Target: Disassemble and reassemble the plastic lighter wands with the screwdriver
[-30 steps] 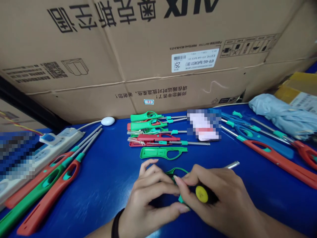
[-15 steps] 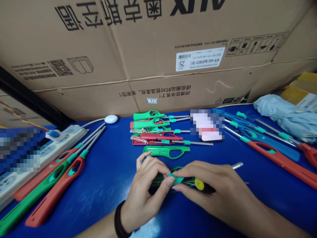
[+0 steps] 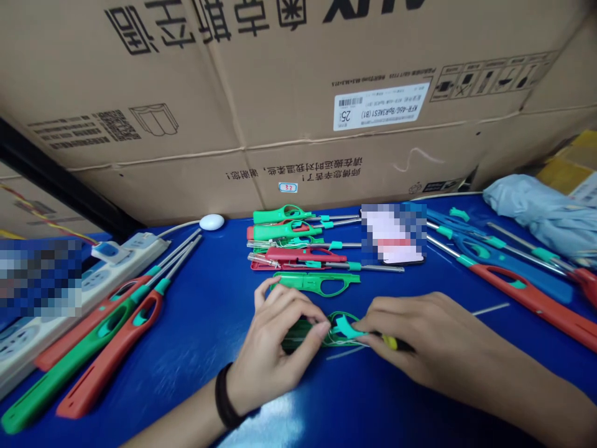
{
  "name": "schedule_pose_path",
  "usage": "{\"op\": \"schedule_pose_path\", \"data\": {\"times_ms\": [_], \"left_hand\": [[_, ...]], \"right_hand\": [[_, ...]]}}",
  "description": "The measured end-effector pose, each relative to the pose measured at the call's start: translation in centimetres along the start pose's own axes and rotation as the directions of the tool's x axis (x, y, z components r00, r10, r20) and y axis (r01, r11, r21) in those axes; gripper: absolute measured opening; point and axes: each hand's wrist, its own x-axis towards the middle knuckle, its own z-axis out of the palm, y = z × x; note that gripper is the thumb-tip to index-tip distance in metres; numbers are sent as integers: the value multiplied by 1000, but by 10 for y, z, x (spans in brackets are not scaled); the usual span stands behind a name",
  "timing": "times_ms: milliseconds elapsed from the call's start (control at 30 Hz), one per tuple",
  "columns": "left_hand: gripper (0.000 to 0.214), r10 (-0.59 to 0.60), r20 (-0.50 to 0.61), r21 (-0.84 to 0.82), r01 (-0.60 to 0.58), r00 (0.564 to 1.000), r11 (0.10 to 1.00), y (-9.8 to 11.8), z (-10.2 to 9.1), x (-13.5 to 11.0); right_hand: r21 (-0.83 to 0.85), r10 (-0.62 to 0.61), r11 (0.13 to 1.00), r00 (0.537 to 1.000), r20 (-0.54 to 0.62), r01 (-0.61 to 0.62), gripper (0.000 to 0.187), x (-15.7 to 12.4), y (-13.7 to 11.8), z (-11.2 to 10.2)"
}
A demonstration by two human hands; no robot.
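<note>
My left hand point(image 3: 275, 348) is closed round the green body of a long-nosed lighter point(image 3: 303, 333) lying on the blue table point(image 3: 209, 323). My right hand point(image 3: 420, 342) pinches a small teal trigger piece point(image 3: 346, 328) at the lighter's handle loop. A yellow-and-black screwdriver handle point(image 3: 390, 342) shows under the right hand's fingers. Thin wires trail from the lighter beneath the hands. An empty green lighter shell point(image 3: 321, 283) lies just beyond my fingers.
A heap of red and green lighter parts point(image 3: 298, 246) sits further back. Finished lighters lie at the left point(image 3: 97, 336) and right point(image 3: 522, 292). A white power strip point(image 3: 69, 292) is at the far left, a folded umbrella point(image 3: 541, 214) at the right, cardboard boxes point(image 3: 280, 93) behind.
The screwdriver has dropped lower and its metal shaft is no longer seen. My right fingers shifted onto the teal piece at the handle loop. The view has moved slightly left.
</note>
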Motion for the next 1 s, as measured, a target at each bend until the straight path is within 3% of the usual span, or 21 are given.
{"op": "schedule_pose_path", "data": {"times_ms": [267,533,1000], "left_hand": [[32,87,82,108,-96,993,990,-1,-1,2],[25,72,94,94,-81,993,992,0,0,1],[22,65,85,90,-72,994,993,-1,0,2]], "right_hand": [[-21,35,999,999,39,-34,10,3,1,3],[-13,53,999,997,53,-52,5,6,-2,5],[84,60,994,993,106,-69,15,6,5,3]]}}
